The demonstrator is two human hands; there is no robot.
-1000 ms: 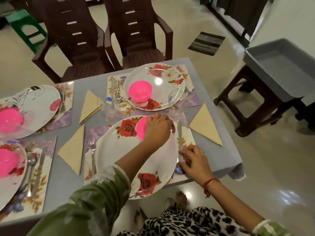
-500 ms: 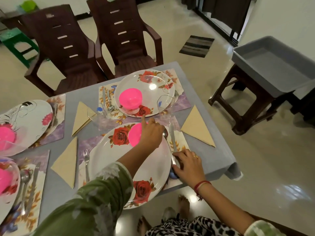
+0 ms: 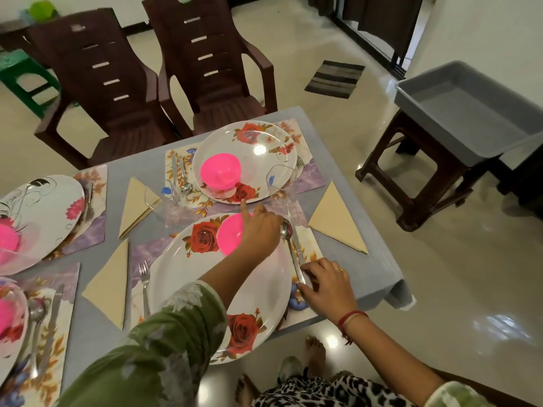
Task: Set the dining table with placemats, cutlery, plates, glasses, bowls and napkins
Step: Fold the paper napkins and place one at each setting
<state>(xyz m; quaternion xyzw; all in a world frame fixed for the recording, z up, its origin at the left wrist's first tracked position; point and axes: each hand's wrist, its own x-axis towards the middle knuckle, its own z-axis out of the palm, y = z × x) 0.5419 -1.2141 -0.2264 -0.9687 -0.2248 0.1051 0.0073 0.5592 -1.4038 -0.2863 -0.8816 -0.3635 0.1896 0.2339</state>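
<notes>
Spoon (image 3: 285,230) at the right edge of the near plate (image 3: 205,289), on the floral placemat (image 3: 312,250), bowl end away from the person, handle toward them. Lower end of the handle pinched between thumb and fingers of the right hand (image 3: 329,284); ring on one finger, red thread at the wrist. Knife (image 3: 299,250) just beside the spoon on its right, roughly parallel.

Left hand (image 3: 260,230) reached across the plate and over the pink bowl (image 3: 229,239) at the plate's far side. Index finger straight and pointing away, other fingers curled down close to the spoon's bowl end; not possible to tell whether gripping anything.

Fork (image 3: 144,279) left of the plate, tines away. Folded tan napkin (image 3: 338,223) on the grey table (image 3: 370,268) right of the setting, second napkin (image 3: 110,289) to its left.

Far plate (image 3: 258,142) opposite, carrying a second pink bowl (image 3: 220,171), cutlery on its left, clear glass (image 3: 280,180) at its near right edge. Further settings at the left edge of view, cut off.

Two dark brown chairs (image 3: 205,69) behind the table. Grey tub (image 3: 470,118) on a dark stool (image 3: 417,183), well apart to the right.
</notes>
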